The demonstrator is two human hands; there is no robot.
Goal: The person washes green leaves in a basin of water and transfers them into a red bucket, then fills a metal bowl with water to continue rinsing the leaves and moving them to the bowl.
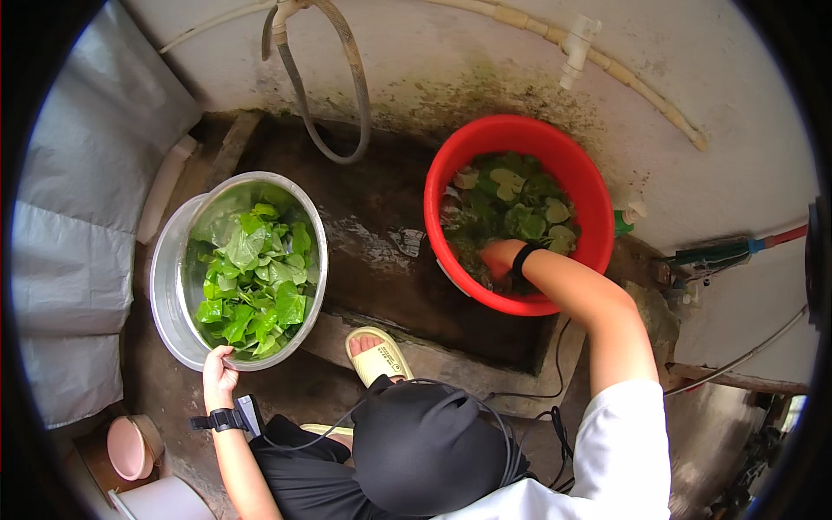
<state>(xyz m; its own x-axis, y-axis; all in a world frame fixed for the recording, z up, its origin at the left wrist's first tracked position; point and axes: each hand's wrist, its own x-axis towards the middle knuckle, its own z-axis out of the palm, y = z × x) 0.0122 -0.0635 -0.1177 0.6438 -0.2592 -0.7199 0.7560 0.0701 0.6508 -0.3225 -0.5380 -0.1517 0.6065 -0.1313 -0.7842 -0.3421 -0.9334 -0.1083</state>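
Note:
My left hand (220, 374) grips the near rim of a round stainless steel basin (318, 214), which tilts toward the right. Green leaves (260, 273) on stems lie heaped inside it. On the right stands a red plastic tub (590, 188) with water in it and more leaves (523, 221), some showing pale undersides. My right hand (499, 259) reaches down over the tub's near side into the water. Its fingers are hidden there, so whether they hold any leaves cannot be seen.
Another pale basin (166, 279) sits under the steel one. A grey hose (356, 71) loops down from a wall tap. A low concrete curb (442, 370) borders the wet floor. Grey sheeting (78, 227) hangs at left. A pink bowl (129, 448) and a black cable (560, 429) are nearby.

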